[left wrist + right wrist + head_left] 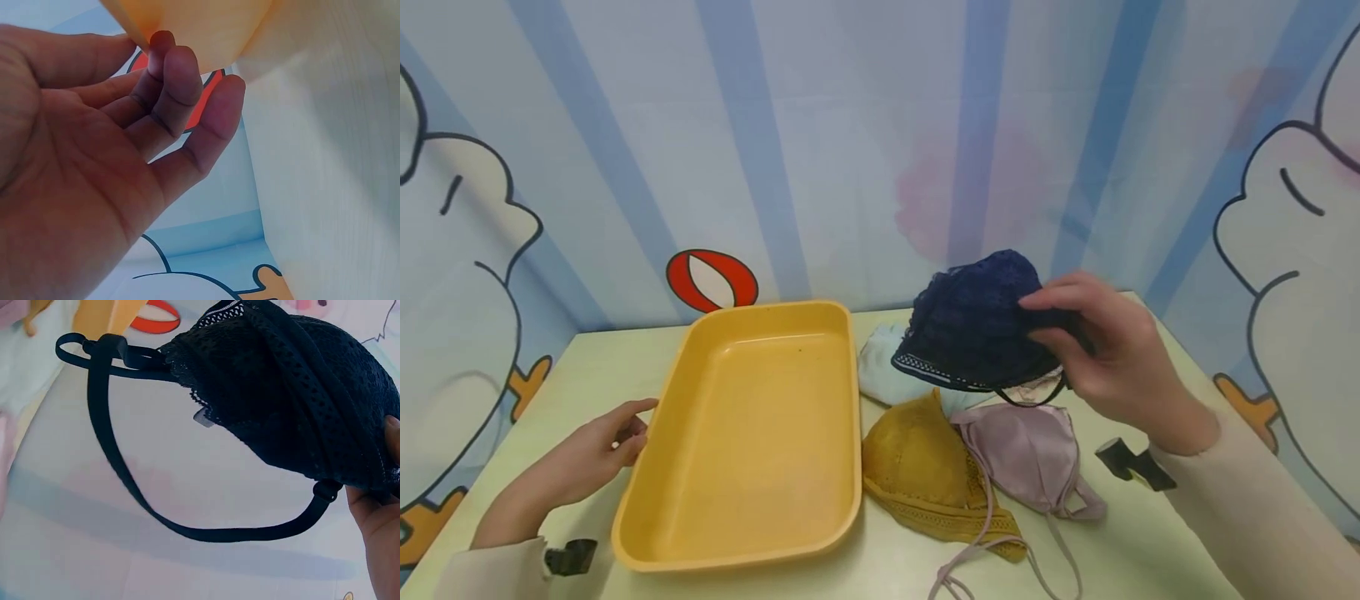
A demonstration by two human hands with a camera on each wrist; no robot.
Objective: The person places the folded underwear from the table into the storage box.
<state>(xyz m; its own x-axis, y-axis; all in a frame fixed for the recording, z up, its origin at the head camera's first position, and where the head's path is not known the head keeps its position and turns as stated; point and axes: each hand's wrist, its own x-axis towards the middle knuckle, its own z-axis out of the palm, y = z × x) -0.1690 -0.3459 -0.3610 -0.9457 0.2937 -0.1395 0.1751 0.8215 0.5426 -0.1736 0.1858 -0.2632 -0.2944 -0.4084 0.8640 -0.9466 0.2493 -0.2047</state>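
In the head view my right hand (1116,354) pinches a navy lace bra (977,325) by one end, between thumb and fingers, and holds it raised over the other garments. The right wrist view shows its lace cup (287,394) and a black strap (106,419) hanging in a wide loop. My left hand (583,454) is at the left side of a yellow tray (625,525), fingertips right at its outer wall. From the left wrist, those fingers (215,112) look loosely bent against the tray's side (212,37).
Right of the tray lie a mustard bra (917,450), a mauve satin bra (1022,450) with long thin straps (977,546) and a pale blue garment (880,367), partly under the navy one. A printed cloth backdrop (865,167) rises behind the table (647,358).
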